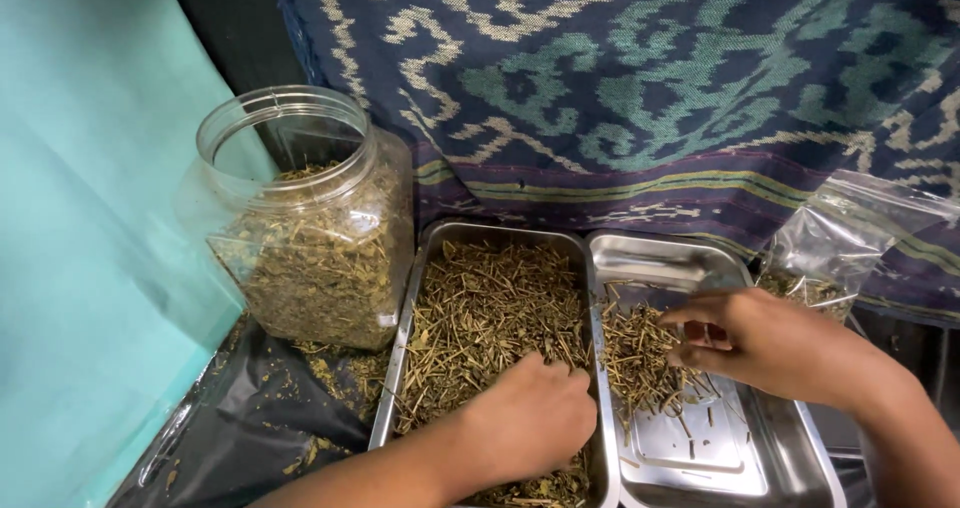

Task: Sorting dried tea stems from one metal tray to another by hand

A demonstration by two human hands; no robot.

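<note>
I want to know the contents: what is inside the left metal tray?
The left metal tray is filled with dry stems. The left hand rests in them, covering part of the pile; the tray bottom is hidden.

2 metal trays (500,236) (660,253), 1 clear jar (300,218), 1 plastic bag (850,233), 2 hands (530,418) (760,343).

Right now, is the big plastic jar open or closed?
Open: the plastic jar has no lid on its wide mouth, and dried leaves fill it most of the way.

A crumpled black plastic sheet (250,408) covers the work surface. Directly on it stand a clear plastic jar of dried leaves (310,223), two rectangular steel trays (405,338) (790,458) side by side, and scattered dried leaf crumbs (335,373) beside the jar.
</note>
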